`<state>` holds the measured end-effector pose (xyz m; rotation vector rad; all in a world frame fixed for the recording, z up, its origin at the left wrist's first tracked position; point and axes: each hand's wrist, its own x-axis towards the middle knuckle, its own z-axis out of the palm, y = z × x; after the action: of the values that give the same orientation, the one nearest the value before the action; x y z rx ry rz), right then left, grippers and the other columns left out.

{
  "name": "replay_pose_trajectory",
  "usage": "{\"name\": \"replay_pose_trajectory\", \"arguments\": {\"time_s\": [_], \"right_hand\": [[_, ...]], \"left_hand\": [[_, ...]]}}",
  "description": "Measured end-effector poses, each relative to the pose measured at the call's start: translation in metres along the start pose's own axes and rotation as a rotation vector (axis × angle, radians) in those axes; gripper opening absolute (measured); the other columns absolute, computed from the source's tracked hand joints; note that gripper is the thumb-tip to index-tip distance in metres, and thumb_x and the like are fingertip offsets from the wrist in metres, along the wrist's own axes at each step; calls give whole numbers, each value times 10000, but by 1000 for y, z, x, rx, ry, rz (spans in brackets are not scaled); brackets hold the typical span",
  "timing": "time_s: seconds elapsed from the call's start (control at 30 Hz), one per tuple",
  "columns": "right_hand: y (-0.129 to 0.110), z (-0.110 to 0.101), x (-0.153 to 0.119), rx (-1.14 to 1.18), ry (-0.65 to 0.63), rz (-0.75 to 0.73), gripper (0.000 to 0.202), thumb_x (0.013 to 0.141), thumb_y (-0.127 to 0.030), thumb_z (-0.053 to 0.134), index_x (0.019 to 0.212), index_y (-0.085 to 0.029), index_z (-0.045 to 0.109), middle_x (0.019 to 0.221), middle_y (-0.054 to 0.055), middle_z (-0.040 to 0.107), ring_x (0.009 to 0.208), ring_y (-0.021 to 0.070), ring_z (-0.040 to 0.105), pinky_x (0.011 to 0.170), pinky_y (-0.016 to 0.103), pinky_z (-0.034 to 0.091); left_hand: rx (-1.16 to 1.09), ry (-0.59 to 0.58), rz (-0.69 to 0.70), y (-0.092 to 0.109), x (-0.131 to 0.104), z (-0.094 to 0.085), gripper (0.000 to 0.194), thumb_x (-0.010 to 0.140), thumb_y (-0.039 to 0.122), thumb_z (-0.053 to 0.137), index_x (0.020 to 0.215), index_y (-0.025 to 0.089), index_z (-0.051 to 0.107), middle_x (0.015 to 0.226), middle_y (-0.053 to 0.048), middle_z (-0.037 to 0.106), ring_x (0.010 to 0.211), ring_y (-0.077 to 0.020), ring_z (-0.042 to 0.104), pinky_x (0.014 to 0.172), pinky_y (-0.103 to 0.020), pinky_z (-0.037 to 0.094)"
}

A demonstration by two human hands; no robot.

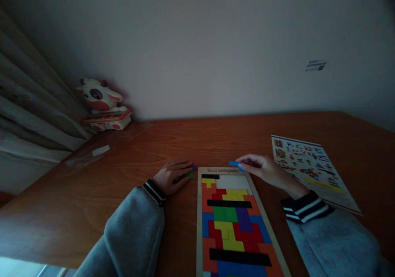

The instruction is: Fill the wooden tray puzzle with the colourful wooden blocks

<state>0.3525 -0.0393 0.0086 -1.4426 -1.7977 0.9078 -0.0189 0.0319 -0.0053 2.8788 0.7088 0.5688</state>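
Note:
A wooden tray puzzle (pixel 200 227) lies in front of me, mostly filled with red, yellow, orange, blue, green, purple and black pieces. Near its top end a pale stretch of bare tray floor shows. My right hand (pixel 259 168) pinches a blue puzzle piece (pixel 235 163) between thumb and fingers, just over the tray's top edge. Left of the tray, my left hand (pixel 174 176) rests on the table with thumb and fingertips closed about a green puzzle piece (pixel 190 174). A purple puzzle piece (pixel 194 167) pokes out at those fingertips, partly hidden.
A printed pattern sheet (pixel 308 168) lies on the brown table (pixel 185 139) to the right, partly behind my right forearm. At the back left stands a cow-shaped toy (pixel 103 104) with a keyboard, beside a curtain (pixel 33 100). Clear plastic (pixel 83 157) lies before it.

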Motion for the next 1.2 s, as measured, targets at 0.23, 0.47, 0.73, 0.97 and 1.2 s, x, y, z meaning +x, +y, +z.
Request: {"name": "replay_pose_trajectory", "arguments": {"time_s": [0.23,0.47,0.73,0.97,1.2], "right_hand": [[0,-14,-16,-12,-161,91,337,835,-512,652,987,-219,719,904,46,716,833,203,639,746,329,492],[6,-9,-18,-140,-247,78,351,827,-544,640,958,-236,746,776,24,633,690,167,539,612,292,407],[8,-10,-18,-110,-260,57,388,775,-563,694,974,-229,695,870,22,574,789,179,542,702,302,442],[11,-11,-18,-105,-322,70,351,777,-569,685,879,-236,724,958,35,578,879,200,576,773,323,457],[8,-10,-18,-114,-309,71,335,795,-571,670,912,-266,748,963,35,575,889,206,580,777,330,452]], "left_hand": [[86,66,-15,-3,-1,2,337,963,301,496,1255,199,631,1318,-106,619,1234,-270,564,1002,-491,510],[95,77,-20,-3,-1,2,351,963,319,508,1276,203,616,1314,-110,620,1188,-258,598,978,-464,527],[82,85,-6,-5,-2,4,350,959,309,513,1274,198,619,1313,-113,620,1179,-262,602,976,-459,527],[53,81,-17,-4,-1,3,355,947,302,534,1281,211,609,1317,-114,615,1174,-259,603,979,-460,517],[39,77,-51,-2,0,2,361,939,313,547,1278,204,601,1298,-115,627,1166,-258,609,983,-460,511]]}}
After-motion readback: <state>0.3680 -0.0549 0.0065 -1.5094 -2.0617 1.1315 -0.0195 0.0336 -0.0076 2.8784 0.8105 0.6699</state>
